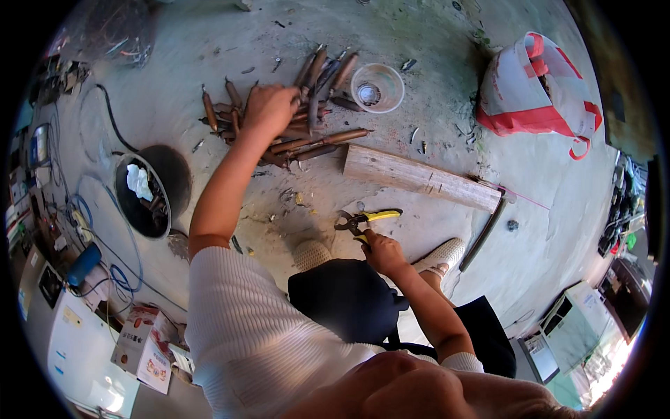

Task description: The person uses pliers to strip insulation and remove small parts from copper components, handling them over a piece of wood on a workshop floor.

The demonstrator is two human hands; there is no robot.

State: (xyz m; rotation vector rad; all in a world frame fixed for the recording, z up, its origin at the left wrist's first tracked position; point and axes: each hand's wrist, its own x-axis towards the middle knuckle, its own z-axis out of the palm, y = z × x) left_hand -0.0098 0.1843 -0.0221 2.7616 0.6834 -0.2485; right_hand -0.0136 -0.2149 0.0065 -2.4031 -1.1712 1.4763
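A pile of brown, rod-like pieces with narrow tips point(293, 145) lies on the floor ahead of me. Over its middle my left hand point(271, 110) reaches down, fingers curled among the pieces. The fingertips are hidden, so what they grip cannot be made out. Close to my knees my right hand point(384, 253) is closed around one yellow handle of a pair of cutting pliers point(354, 221). Their jaws point left and stand apart, and the other yellow handle sticks out to the right, outside my grip.
A clear plastic tub point(377, 88) stands right of the pile. Nearer lies a wooden plank point(422, 176), with a dark bar point(483, 236) by its end. At left is a black bucket point(167, 183) holding scraps and white paper. A red-and-white bag point(520, 94) stands far right.
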